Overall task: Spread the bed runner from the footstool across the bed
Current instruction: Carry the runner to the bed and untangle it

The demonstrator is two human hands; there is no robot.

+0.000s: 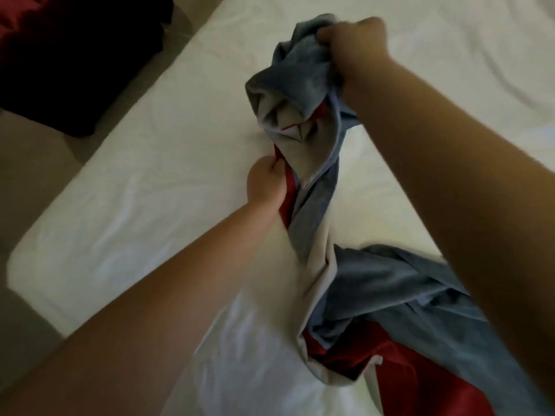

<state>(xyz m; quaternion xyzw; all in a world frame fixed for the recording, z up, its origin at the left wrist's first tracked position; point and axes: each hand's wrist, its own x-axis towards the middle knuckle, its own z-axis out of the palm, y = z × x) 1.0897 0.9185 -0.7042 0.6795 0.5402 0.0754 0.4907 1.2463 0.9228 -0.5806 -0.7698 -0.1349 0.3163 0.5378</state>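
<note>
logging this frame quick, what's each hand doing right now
Left hand: closed, pinching the red edge of the bed runner.
Right hand: closed, gripping the bed runner's bunched blue end.

We've got beige floor (27, 175) running down the left side, and up in the top left corner we catch a patch of red fabric (18, 16), too dim to identify.

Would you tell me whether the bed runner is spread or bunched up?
Bunched, not spread: the bed runner lies twisted on the bed, one end crumpled in the right hand, its red edge pinched by the left hand.
</note>
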